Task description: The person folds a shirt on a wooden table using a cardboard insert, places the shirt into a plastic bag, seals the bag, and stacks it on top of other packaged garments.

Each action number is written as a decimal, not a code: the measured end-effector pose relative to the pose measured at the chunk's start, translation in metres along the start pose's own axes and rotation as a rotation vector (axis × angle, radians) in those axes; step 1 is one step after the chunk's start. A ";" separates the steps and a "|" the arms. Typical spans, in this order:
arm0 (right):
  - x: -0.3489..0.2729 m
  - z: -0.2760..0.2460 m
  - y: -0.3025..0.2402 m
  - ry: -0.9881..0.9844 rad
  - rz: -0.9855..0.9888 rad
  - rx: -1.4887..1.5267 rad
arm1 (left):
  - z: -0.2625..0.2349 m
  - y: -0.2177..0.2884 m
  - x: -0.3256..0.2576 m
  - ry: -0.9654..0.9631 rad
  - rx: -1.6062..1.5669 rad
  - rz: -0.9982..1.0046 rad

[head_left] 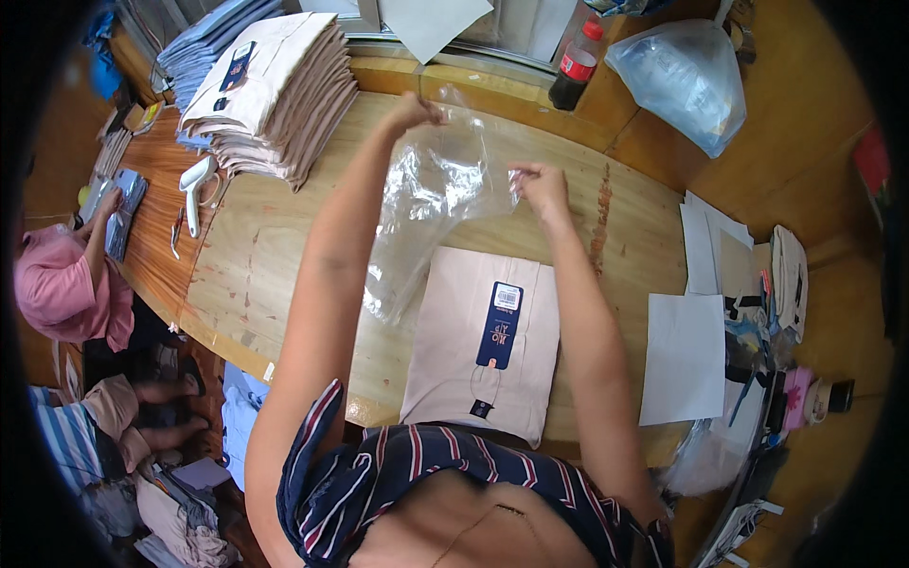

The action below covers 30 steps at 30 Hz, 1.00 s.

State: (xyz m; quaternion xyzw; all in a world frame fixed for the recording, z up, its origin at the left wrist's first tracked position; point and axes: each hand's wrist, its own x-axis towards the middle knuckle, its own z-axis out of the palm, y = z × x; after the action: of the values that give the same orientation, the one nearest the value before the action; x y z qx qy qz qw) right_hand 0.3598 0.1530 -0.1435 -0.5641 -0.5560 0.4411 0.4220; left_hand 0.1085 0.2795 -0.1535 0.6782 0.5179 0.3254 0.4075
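Note:
A clear plastic bag (440, 180) is stretched between my two hands above the far half of the table. My left hand (413, 113) pinches its far left part, and my right hand (543, 186) grips its right edge. The bag's lower left end hangs toward the table beside a folded pale pink garment (445, 346). That garment lies flat in front of me, below my hands, with neither hand touching it. A dark blue hang tag (499, 327) with a white label rests on it, its cord looped toward me.
Stacked pale folded garments (284, 104) stand at the far left, with a white handheld tool (196, 194) nearby. A dark drink bottle (575, 68) is on the back ledge. White paper (682, 360) lies right. At left, a person in pink (71, 284) handles a bagged garment.

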 end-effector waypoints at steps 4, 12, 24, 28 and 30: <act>0.029 -0.035 -0.033 0.130 -0.241 -0.120 | -0.033 0.080 -0.001 0.299 -0.003 0.299; -0.013 -0.091 -0.151 0.731 -0.955 -0.871 | -0.026 0.217 -0.091 0.889 0.296 0.736; -0.084 -0.073 0.080 0.337 -0.407 -0.378 | 0.120 0.026 -0.186 0.631 -0.001 -0.064; -0.089 -0.079 0.113 0.079 -0.149 0.029 | 0.129 0.007 -0.189 0.591 0.153 -0.168; -0.095 -0.074 0.108 0.084 -0.114 0.087 | 0.126 0.007 -0.194 0.543 0.105 -0.222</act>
State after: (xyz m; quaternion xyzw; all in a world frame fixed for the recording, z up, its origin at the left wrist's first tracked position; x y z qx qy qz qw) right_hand 0.4599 0.0564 -0.2267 -0.5308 -0.5492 0.4159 0.4936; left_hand 0.1711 0.0642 -0.2085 0.5258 0.6950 0.4209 0.2516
